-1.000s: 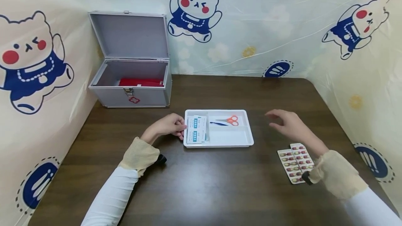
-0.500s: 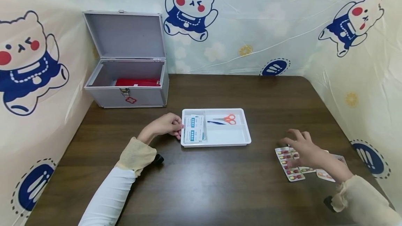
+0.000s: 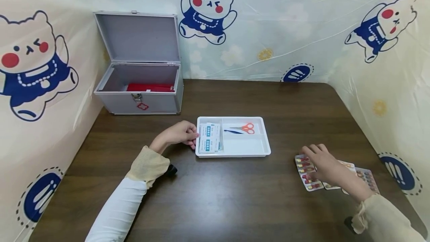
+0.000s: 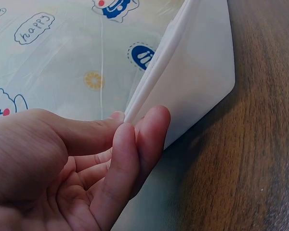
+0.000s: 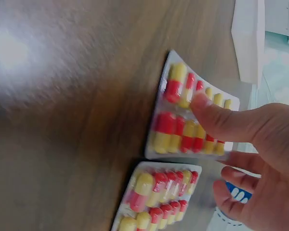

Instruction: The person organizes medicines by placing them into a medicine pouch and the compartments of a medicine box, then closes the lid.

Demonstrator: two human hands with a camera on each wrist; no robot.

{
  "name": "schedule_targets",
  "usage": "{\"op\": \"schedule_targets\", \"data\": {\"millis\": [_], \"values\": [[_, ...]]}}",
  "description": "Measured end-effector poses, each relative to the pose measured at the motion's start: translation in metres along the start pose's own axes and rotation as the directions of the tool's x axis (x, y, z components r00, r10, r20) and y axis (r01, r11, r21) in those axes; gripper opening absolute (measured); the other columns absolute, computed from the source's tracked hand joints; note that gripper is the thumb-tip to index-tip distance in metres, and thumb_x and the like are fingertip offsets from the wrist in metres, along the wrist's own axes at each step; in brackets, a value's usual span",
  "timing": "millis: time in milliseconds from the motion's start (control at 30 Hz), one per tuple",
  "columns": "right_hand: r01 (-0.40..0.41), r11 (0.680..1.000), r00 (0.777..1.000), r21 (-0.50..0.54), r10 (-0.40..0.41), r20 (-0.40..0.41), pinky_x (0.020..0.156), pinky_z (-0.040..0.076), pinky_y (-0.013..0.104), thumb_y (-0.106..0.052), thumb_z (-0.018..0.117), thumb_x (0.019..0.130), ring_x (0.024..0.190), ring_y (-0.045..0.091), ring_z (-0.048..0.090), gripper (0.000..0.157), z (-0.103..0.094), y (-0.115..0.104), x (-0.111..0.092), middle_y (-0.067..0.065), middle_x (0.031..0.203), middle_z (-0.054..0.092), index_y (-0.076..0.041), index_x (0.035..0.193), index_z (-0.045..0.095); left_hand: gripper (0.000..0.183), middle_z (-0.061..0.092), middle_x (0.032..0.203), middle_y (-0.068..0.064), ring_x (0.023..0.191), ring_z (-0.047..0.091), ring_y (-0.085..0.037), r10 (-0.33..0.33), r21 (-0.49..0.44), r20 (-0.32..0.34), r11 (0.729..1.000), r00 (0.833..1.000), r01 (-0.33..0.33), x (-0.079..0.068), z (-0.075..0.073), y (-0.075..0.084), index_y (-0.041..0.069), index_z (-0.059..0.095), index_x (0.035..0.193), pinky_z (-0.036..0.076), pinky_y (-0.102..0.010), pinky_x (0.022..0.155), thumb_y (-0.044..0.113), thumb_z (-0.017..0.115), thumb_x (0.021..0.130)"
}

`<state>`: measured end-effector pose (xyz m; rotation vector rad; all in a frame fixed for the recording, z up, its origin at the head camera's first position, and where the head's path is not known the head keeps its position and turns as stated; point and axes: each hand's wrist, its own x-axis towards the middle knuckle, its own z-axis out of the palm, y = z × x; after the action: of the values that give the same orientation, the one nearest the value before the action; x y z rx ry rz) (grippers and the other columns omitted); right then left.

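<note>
My left hand (image 3: 179,133) pinches the left rim of a white divided tray (image 3: 243,146); in the left wrist view its thumb and fingertips close on the rim (image 4: 151,86). White packets with blue print (image 3: 208,137) fill the tray's left compartment. Scissors with orange handles (image 3: 248,128) and a slim dark-blue tool (image 3: 233,132) lie in the upper right one. At the right, my right hand (image 3: 327,165) holds a blister pack of red-and-yellow capsules (image 5: 176,130), thumb on top and fingers at its far edge. A second capsule pack (image 5: 156,192) lies beside it.
A silver metal case (image 3: 147,104) stands at the back left, lid up, with a red item (image 3: 151,87) inside. Another blister pack (image 3: 367,178) lies right of my right forearm. Patterned sheets (image 3: 268,18) line the back and sides of the table (image 3: 208,204).
My right hand has come back and down from the space right of the tray onto the blister packs, and the leftmost pack has shifted slightly. My left hand stays on the tray.
</note>
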<state>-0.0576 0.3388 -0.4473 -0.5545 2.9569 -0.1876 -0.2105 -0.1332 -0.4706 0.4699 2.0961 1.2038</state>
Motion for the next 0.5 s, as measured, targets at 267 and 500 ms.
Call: {"op": "schedule_targets", "data": {"millis": [267,500], "values": [[0.045,0.989,0.991,0.14,-0.027,-0.128,0.058,0.046,0.025,0.0,0.088,0.068,0.074,0.013,0.052,0.066,-0.0008,-0.0046,-0.0024,0.012,0.104,0.052,-0.012,0.125,0.055,0.013,0.068,0.078,-0.008,0.065,0.067,-0.011,-0.011,0.007,-0.003,1.0,1.0,0.011,0.0,-0.0004,0.0001,-0.006,0.06,0.097,0.058,-0.023,0.065,0.007,0.057,0.1],[0.063,0.952,0.979,0.301,-0.001,-0.202,0.05,0.041,0.022,0.003,0.081,0.077,0.059,-0.001,0.045,0.075,-0.0033,-0.0061,-0.0033,-0.003,0.072,0.056,-0.013,0.141,0.045,0.013,0.068,0.077,-0.009,0.064,0.067,-0.012,0.001,0.02,0.001,1.0,1.0,-0.001,0.0008,0.0002,0.0,-0.006,0.06,0.096,0.059,-0.024,0.065,0.006,0.057,0.1]]}}
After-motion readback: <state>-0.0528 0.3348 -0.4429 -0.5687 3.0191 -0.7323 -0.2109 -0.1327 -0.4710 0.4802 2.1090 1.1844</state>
